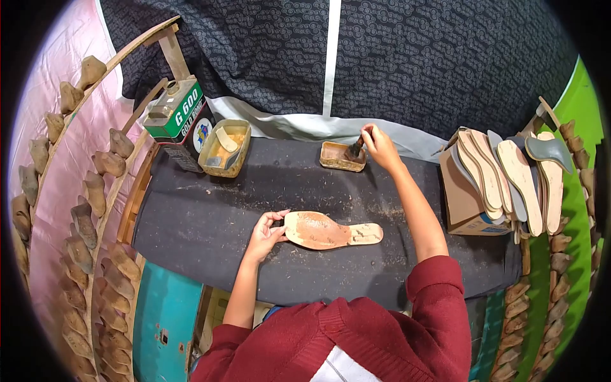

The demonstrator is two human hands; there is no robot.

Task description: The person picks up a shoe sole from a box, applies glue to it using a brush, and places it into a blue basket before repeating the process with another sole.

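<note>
My left hand (263, 236) grips the left, wider end of a shoe insole (318, 230) between thumb and fingers. The insole lies sideways above the dark tabletop, its middle coated wet brown and its narrow end pale with dark streaks. Farther back, my right hand (380, 148) is closed around a dark brush (356, 150). The brush tip is down in a small rectangular tub (331, 163) with brown residue on its walls; the bristles are partly hidden inside.
A green G 600 glue can (181, 121) and a larger stained tub (223, 170) holding pale pieces stand at the back left. At right, a cardboard box (457, 191) is piled with several insoles (520, 181). Racks of wooden shoe lasts (83, 223) flank both sides.
</note>
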